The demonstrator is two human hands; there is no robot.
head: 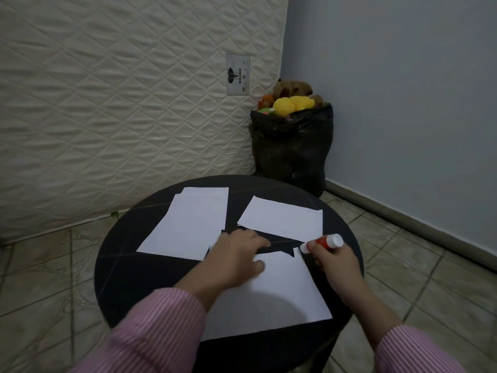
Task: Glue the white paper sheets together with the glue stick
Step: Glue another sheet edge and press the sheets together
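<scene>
Tabletop (121, 265): dark, round, lower centre of frame; three lots of white paper carried on it.
Near sheet (282, 292): lower centre, far edge ragged w/ a notch; pinned under the left hand.
Left stack (188, 224): centre-left, two sheets overlapped, slightly offset.
Right sheet (282, 215): centre-right, lying apart from the near sheet, dark gap between.
Left hand (236, 254): fingers spread fairly flat, pressed on the near sheet's far-left corner; nothing gripped.
Right hand (336, 261): fingers curled round the glue stick, clamped on its barrel.
Glue stick (324, 243): red barrel, white ends; held at the near sheet's far-right corner. Long axis approx. horizontal, slightly tilted; one white end aimed at the paper corner, other up-right.
Handling, paper: judged v. light, floppy, easily creased or slid; best pinned flat near the glued edge, lifted by a corner.
Handling, stick: judged light, rigid, smooth; best held mid-barrel.
Contact of tip w/ paper: can't be told.
</scene>
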